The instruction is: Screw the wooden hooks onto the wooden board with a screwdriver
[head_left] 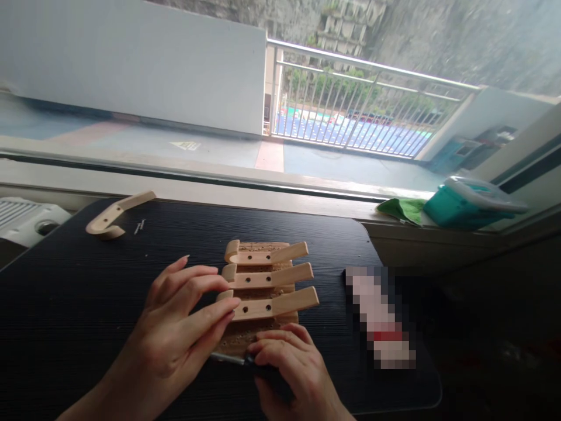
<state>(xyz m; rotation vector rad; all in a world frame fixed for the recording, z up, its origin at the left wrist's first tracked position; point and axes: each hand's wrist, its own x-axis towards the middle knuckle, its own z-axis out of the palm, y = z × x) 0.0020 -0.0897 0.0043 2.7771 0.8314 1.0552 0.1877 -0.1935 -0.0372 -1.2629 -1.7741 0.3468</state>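
Note:
A wooden board (258, 333) with many small holes lies on the black table (79, 304). Three wooden hooks lie across it, the nearest one (280, 304) under my fingers. My left hand (179, 327) has its fingers bent, with the fingertips pressing on the curved end of that nearest hook. My right hand (289, 362) is closed around a thin metal tool (230, 358) with a dark handle, its tip at the board's near edge. A fourth wooden hook (116, 215) lies alone at the table's far left.
A blurred white and red object (379, 316) lies on the table to the right of the board. A teal box (468, 204) and a green cloth (401, 209) sit on the window sill. A white appliance (26, 219) stands at the left.

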